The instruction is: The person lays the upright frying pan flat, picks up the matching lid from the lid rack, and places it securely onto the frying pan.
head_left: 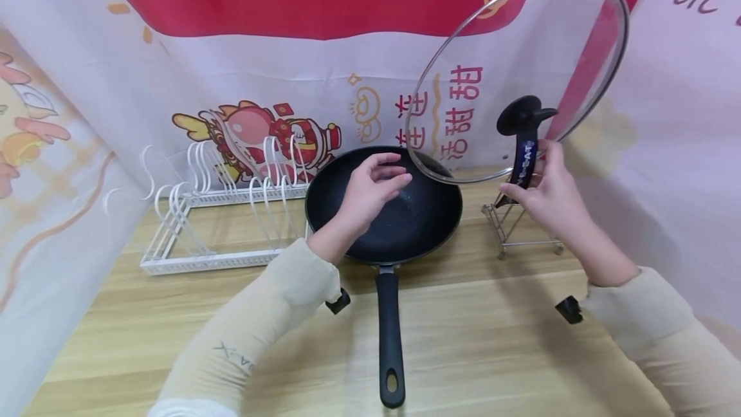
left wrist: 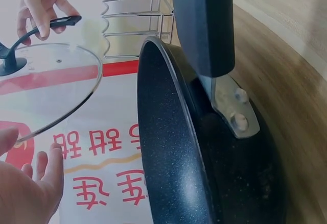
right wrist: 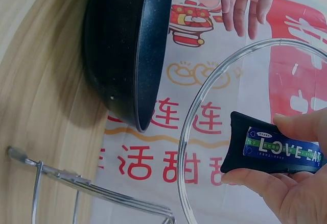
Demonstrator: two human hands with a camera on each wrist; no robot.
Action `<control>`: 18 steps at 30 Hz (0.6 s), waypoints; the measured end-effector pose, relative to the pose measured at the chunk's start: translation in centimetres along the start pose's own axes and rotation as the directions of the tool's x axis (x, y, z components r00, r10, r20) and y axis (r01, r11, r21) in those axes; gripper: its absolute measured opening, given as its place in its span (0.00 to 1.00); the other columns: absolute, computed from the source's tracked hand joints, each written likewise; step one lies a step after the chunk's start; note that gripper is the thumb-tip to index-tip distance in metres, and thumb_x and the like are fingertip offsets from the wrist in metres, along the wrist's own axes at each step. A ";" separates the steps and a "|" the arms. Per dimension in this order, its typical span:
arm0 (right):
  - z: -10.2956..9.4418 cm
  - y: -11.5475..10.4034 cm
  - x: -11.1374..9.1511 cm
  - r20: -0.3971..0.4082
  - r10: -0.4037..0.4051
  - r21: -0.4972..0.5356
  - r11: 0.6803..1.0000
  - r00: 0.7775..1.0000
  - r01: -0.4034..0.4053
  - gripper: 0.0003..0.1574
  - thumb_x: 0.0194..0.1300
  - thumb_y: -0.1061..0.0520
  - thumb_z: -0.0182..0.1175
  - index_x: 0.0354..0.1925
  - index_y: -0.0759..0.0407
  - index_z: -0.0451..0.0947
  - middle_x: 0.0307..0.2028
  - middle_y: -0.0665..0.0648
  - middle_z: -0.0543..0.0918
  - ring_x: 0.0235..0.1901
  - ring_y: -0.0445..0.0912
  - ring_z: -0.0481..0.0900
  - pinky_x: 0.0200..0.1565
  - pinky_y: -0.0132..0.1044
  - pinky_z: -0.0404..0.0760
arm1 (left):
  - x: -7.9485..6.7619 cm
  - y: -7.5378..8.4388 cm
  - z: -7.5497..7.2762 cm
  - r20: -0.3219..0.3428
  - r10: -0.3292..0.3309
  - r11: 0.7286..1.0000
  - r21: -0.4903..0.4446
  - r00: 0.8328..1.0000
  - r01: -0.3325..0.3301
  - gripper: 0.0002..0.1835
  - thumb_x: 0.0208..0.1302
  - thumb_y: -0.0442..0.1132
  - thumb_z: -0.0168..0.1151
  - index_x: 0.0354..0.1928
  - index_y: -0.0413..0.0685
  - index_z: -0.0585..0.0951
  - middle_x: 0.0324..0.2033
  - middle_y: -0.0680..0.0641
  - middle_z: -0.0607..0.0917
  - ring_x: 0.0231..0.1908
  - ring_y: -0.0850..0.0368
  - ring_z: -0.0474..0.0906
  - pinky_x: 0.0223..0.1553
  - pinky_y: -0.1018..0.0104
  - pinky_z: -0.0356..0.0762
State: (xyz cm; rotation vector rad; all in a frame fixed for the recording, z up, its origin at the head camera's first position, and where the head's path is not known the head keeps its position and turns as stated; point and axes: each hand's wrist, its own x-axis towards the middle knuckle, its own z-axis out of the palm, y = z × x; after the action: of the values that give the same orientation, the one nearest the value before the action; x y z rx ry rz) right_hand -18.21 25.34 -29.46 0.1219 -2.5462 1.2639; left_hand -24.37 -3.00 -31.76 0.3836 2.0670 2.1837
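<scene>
A clear glass lid point(head_left: 492, 76) with a metal rim stands tilted on edge in the air, above and right of a black frying pan point(head_left: 399, 227). My right hand point(head_left: 550, 188) grips the lid's black handle point(head_left: 525, 156), with the thumb on one side and fingers on the other; a blue "LOVE EAT" label point(right wrist: 281, 150) shows on it. Over the pan, my left hand point(head_left: 370, 188) has loosely bent, spread fingers and holds nothing. In the right wrist view those left fingers point(right wrist: 239, 17) are close to the lid's rim, apart from it. The pan sits on the table, handle toward me.
A white wire dish rack point(head_left: 214, 261) stands left of the pan. A small metal wire stand point(head_left: 503, 237) is at the right, below the lid. A printed cloth point(head_left: 324, 60) hangs behind the wooden table point(head_left: 475, 340).
</scene>
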 end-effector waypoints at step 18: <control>1.6 -1.1 0.5 0.059 -0.024 -0.001 1.000 0.998 0.024 0.49 0.65 0.67 0.68 0.70 0.73 0.47 0.50 0.79 0.79 0.49 0.69 0.81 0.38 0.14 0.73 | -0.2 -0.7 -0.1 -0.138 0.059 0.979 -0.187 0.989 -0.085 0.14 0.71 0.30 0.64 0.56 0.38 0.79 0.43 0.43 0.85 0.46 0.47 0.84 0.49 0.57 0.85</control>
State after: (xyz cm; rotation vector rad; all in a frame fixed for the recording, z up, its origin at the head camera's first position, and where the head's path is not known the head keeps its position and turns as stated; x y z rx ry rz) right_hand -18.85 23.42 -29.33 0.1914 -2.5876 1.2673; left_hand -24.24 -3.07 -32.49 0.3057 1.9062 2.4888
